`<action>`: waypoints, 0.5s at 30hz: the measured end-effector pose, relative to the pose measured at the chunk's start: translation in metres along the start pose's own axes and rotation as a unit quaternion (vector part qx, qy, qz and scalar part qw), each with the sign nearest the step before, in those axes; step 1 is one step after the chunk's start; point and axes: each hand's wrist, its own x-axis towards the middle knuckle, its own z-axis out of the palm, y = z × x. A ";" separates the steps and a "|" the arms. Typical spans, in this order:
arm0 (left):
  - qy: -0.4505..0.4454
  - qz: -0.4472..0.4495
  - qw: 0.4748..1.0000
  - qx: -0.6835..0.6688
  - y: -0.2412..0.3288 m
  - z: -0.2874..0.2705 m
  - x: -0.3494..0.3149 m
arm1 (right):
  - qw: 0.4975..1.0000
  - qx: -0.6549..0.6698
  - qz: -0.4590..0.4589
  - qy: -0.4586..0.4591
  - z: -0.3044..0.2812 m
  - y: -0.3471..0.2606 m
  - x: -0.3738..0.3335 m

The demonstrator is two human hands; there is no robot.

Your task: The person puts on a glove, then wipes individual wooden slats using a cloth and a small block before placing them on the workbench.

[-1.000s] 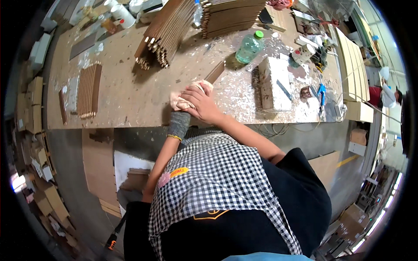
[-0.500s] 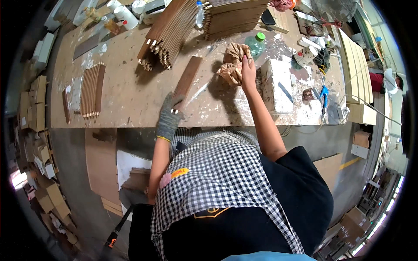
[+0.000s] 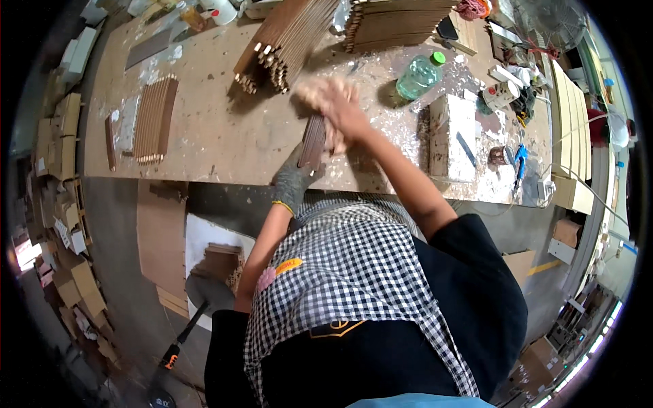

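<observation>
My left hand (image 3: 294, 178), in a grey knit glove, is closed around the near end of a dark brown wooden slat (image 3: 312, 144) at the table's front edge. The slat points away from me, tilted slightly right. My bare right hand (image 3: 348, 119) grips a crumpled tan rag (image 3: 320, 92), pressed over the slat's far end and along its right side. Motion smears the rag and the right fingers. Just beyond lies a big stack of brown slats (image 3: 292, 41), with pale pegs at their ends.
A row of slats (image 3: 155, 122) and a lone slat (image 3: 110, 143) lie at left. Another slat stack (image 3: 398, 26) stands at the back. To the right are a green-capped bottle (image 3: 417, 78), a paint-spattered white block (image 3: 450, 132), a small cup (image 3: 501, 156) and a blue-handled tool (image 3: 521, 162).
The rag has moved left with my right hand from beside the bottle onto the slat. My left hand has turned the slat and shifted it right in the picture; the whole view has shifted too.
</observation>
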 end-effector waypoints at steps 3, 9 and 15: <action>0.002 0.079 0.997 -0.005 -0.044 -0.012 0.006 | 0.986 -0.166 -0.020 -0.029 0.018 0.027 0.042; 0.119 0.278 0.769 0.563 -0.020 -0.016 0.010 | 0.954 -0.135 -0.217 -0.158 0.002 -0.068 -0.092; -0.010 0.014 0.882 -0.470 -0.074 -0.010 0.015 | 0.982 -0.008 -0.108 -0.152 -0.005 -0.003 0.000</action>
